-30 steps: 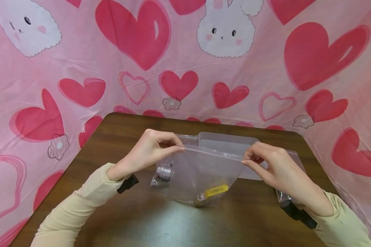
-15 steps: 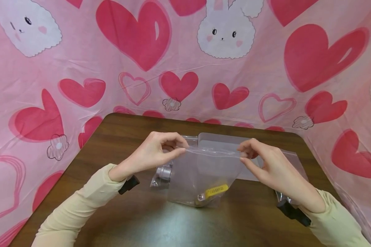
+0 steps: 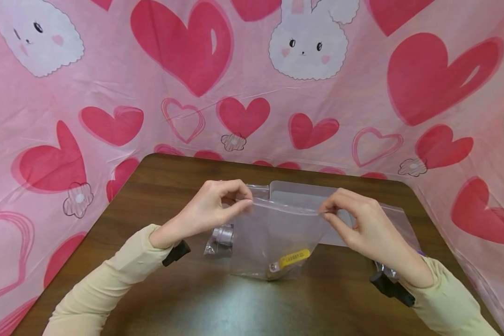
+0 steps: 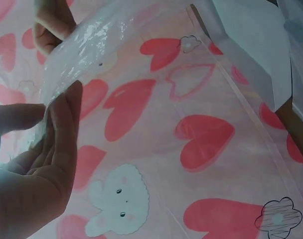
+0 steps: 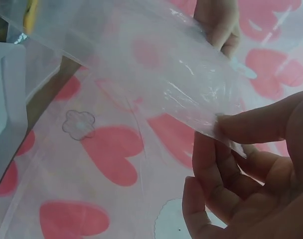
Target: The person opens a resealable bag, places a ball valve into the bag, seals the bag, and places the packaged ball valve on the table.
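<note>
A clear zip bag (image 3: 273,238) hangs upright between both hands, its bottom close over the wooden table. Inside, at the bottom, lies an item with a yellow barcoded tag (image 3: 294,258). My left hand (image 3: 212,205) pinches the bag's top left corner between thumb and fingers. At the top right corner, my right hand (image 3: 363,224) pinches the same rim. The right wrist view shows the thumb and forefinger of the right hand (image 5: 251,154) on the film's edge. In the left wrist view the left hand (image 4: 47,144) grips the other end.
Behind the bag stands a translucent white bin or tray (image 3: 302,191). A small clear bag with a grey metal fitting (image 3: 223,234) lies to its left. Another clear bag (image 3: 399,219) lies at the right, partly behind the right hand. A pink heart-patterned cloth (image 3: 252,74) surrounds the table (image 3: 176,298).
My right hand has moved slightly left along the bag's top edge, and its fingers parted briefly before pinching again. The left hand has barely shifted.
</note>
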Available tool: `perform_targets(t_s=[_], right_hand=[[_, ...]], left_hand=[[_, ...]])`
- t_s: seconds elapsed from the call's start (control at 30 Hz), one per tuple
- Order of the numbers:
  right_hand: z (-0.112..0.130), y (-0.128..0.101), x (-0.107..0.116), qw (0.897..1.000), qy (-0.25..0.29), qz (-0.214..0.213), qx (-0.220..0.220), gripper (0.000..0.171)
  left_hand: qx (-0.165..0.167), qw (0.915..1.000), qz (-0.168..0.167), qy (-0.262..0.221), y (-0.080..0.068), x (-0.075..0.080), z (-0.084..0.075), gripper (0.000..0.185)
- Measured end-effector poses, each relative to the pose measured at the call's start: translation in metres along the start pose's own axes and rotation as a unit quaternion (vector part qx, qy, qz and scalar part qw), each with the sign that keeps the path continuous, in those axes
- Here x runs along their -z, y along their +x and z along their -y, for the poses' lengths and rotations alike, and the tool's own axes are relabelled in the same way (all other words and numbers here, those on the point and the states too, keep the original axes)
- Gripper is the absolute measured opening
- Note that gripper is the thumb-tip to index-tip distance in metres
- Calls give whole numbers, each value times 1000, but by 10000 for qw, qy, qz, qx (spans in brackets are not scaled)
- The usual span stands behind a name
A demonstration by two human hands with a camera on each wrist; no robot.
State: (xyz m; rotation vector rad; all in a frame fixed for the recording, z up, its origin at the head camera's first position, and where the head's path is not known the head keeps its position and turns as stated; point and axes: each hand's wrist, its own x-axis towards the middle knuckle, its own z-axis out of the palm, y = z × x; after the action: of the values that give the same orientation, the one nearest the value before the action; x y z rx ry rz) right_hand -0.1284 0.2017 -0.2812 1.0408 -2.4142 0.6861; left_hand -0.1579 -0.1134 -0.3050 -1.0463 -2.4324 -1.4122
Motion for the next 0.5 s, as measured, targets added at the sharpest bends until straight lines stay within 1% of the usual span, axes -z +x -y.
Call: perform_targets(t_s=[0.13, 0.27, 0.37, 0.5], right_hand=[[1, 2, -4, 9998, 129, 67, -118, 29], [1, 4, -7, 9996, 206, 95, -140, 27], [0, 6, -8, 9994, 320, 135, -91, 27], [-1, 7, -9, 9987, 483, 133, -9, 28]], left_hand=[[-128, 9998, 15, 124, 3, -3, 1, 8], [-252, 9995, -37, 185, 7, -7, 2, 9], [-277, 9994, -140, 137, 8, -7, 3, 8], [-221, 9995, -195, 62, 8, -6, 3, 6]])
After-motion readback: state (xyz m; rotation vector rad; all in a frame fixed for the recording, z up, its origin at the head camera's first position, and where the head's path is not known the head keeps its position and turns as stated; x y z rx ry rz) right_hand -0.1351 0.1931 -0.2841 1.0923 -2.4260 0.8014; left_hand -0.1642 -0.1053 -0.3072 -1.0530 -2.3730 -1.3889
